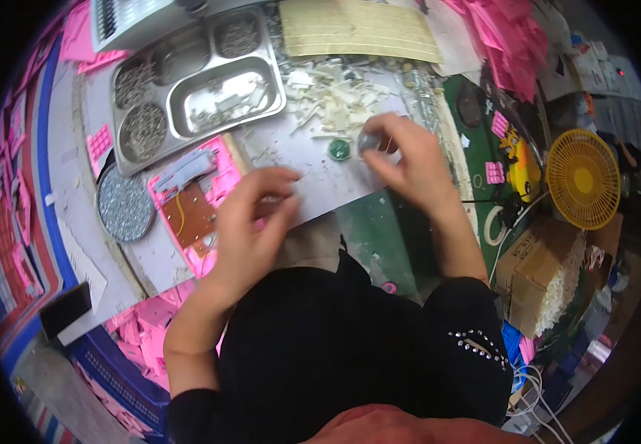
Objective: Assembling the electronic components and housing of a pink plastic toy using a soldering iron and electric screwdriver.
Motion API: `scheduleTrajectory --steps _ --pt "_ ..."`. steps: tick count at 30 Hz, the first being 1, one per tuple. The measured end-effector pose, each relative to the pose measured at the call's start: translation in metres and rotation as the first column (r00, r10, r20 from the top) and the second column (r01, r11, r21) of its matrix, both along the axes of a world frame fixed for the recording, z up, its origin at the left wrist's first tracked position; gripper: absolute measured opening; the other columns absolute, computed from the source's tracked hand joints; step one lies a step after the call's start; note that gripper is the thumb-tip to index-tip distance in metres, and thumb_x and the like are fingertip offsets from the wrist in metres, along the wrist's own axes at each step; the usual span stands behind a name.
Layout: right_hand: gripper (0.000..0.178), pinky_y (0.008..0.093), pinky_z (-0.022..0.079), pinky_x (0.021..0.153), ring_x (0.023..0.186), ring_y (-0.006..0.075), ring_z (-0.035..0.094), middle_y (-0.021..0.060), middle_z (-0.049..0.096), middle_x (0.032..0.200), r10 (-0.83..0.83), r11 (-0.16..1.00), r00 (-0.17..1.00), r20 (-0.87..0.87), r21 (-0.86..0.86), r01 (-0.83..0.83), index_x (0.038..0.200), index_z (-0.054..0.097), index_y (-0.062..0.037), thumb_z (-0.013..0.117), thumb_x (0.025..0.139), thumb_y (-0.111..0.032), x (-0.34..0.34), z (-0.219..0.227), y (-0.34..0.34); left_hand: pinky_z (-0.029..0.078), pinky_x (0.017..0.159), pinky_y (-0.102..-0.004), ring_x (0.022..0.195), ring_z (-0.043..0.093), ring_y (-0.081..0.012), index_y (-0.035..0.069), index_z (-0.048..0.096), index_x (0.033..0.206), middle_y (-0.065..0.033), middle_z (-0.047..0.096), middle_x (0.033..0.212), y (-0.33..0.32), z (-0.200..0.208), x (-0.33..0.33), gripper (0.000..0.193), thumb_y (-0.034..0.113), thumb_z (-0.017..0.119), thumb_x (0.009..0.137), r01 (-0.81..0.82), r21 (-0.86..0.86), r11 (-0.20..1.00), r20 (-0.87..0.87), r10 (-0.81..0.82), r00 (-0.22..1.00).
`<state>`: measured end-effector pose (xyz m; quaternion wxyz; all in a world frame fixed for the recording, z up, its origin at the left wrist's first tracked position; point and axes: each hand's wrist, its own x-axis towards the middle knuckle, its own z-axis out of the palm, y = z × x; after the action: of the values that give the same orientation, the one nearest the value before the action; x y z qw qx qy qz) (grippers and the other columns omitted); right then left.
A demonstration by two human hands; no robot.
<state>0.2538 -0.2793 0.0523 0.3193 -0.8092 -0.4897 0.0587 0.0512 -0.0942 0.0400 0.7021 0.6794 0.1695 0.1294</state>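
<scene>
At the table's front edge, my left hand point(250, 226) hangs with curled fingers, the thumb and fingertips apart; it is slightly blurred. A bit of pink shows in the gap by its palm, and I cannot tell what it is. My right hand point(413, 163) grips a small, round, greyish container or lid point(368, 141) between thumb and fingers. Just left of that sits a small round thing with a green inside point(339, 150). Beside my left hand lies a pink-edged tray point(193, 214) with a grey part point(187, 169) and a yellow wire.
A steel compartment tray point(171, 111) holds many small metal pieces. A round tin point(124, 206) of silvery bits stands nearby. White plastic pieces point(335, 96) are heaped at the back. To the right are a yellow fan point(583, 179) and a cardboard box point(531, 263).
</scene>
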Motion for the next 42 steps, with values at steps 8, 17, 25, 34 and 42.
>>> scheduleTrajectory --steps 8,17,25,34,42 --pt "0.030 0.0387 0.055 0.074 0.084 0.0310 0.067 0.0110 0.068 0.098 0.260 0.946 0.959 -0.118 0.231 -0.228 0.109 0.071 -0.0066 0.079 0.080 -0.004 -0.051 -0.020 0.009 0.061 0.073 -0.0277 0.087 0.071 -0.0147 -0.003 0.062 0.103 -0.0101 0.069 0.104 -0.002 -0.014 0.009 0.010 -0.001 0.069 0.096 0.140 0.036 0.989 -0.004 -0.140 0.990" --pt "0.044 0.0248 0.055 0.074 0.083 0.0102 0.067 0.0042 0.067 0.093 0.155 0.907 0.298 -0.942 0.255 0.336 0.135 0.059 -0.0023 0.073 0.094 0.000 -0.110 -0.050 -0.006 0.061 0.070 -0.0257 0.088 0.071 -0.0137 -0.003 0.064 0.100 -0.0099 0.069 0.097 -0.020 -0.024 -0.014 0.011 -0.005 0.071 0.091 0.019 -0.094 0.995 0.004 -0.019 1.000" --pt "0.038 0.0246 0.049 0.065 0.071 0.0076 0.060 0.0021 0.067 0.080 -0.196 0.963 0.772 -0.605 0.030 0.268 0.128 0.065 -0.0021 0.074 0.092 -0.003 -0.013 -0.056 -0.019 0.053 0.075 -0.0263 0.089 0.064 -0.0139 -0.002 0.071 0.098 -0.0115 0.067 0.107 0.017 -0.008 -0.033 0.013 -0.009 0.070 0.088 0.028 0.340 0.940 0.015 -0.035 0.999" --pt "0.031 0.0387 0.053 0.064 0.067 0.0279 0.067 0.0117 0.067 0.075 -0.236 0.963 0.953 -0.191 -0.179 0.203 0.116 0.065 -0.0048 0.071 0.086 -0.009 -0.014 -0.046 0.007 0.054 0.078 -0.0298 0.088 0.068 -0.0208 -0.003 0.071 0.096 -0.0116 0.070 0.093 0.013 -0.008 -0.044 0.013 -0.009 0.071 0.085 0.000 0.388 0.921 0.026 -0.011 1.000" --pt "0.036 0.0377 0.053 0.062 0.065 0.0251 0.068 0.0118 0.065 0.072 -0.236 0.963 0.955 -0.177 -0.171 0.206 0.120 0.062 -0.0053 0.070 0.085 -0.005 -0.020 -0.041 0.014 0.059 0.074 -0.0315 0.086 0.072 -0.0227 -0.001 0.073 0.100 -0.0118 0.073 0.096 0.013 -0.011 -0.054 0.015 -0.004 0.077 0.086 -0.028 0.378 0.925 0.046 0.011 0.999"
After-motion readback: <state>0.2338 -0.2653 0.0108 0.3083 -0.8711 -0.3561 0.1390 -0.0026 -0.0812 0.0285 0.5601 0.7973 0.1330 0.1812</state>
